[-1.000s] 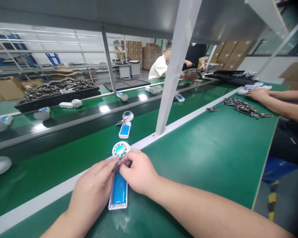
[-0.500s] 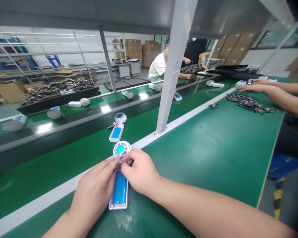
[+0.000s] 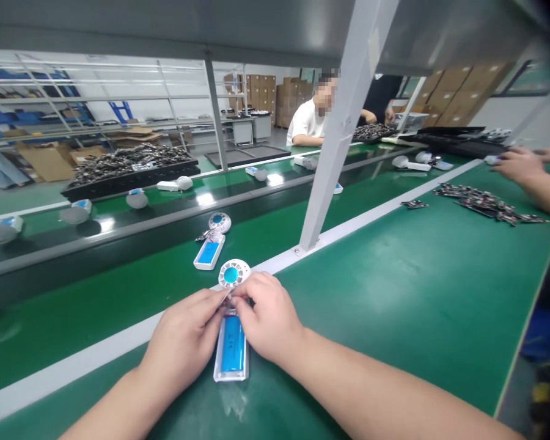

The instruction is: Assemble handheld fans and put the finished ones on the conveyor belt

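Observation:
In front of me on the green bench lies a white device housing (image 3: 219, 371) with a round, ribbed head (image 3: 233, 273) and a blue battery pack (image 3: 233, 345) in its handle. My left hand (image 3: 190, 324) is closed at the device's neck, pinching a thin small circuit board (image 3: 227, 297) seen nearly edge-on. From the other side my right hand (image 3: 269, 311) pinches at the same spot, thumb and forefinger together. Its fingertips hide whatever is between them. A bit of red, perhaps wire, shows between the hands.
Another opened device (image 3: 209, 252) lies on the green conveyor belt (image 3: 132, 287) beyond the white rail. More white devices (image 3: 176, 183) line the far side. A slanted metal post (image 3: 330, 140) rises right of my hands. Loose circuit boards (image 3: 486, 201) are heaped on the right, near a co-worker's hand (image 3: 522, 165).
The view has shifted a little, so my hands and the device appear slightly further right. Both hands still pinch at the neck. The far devices have moved left along the line.

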Motion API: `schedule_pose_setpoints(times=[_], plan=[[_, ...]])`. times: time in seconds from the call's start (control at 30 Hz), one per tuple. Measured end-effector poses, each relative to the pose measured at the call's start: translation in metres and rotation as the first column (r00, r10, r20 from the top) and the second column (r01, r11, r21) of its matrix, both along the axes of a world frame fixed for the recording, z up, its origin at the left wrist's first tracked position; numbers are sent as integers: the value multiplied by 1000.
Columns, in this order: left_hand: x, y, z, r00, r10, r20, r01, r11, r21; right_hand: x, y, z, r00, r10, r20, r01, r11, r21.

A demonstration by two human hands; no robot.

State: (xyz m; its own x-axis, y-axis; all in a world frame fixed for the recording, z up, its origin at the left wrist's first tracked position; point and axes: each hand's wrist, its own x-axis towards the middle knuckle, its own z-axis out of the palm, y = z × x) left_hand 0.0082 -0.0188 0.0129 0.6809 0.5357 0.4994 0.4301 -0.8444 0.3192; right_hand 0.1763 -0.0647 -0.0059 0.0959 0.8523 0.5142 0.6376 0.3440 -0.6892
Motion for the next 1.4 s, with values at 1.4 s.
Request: schedule_pose_setpoints(times=[1.4], plan=[[6,8,-3,730,566,383,66,500,-863,11,2,-5,985,5,-173,-25,993,-116]])
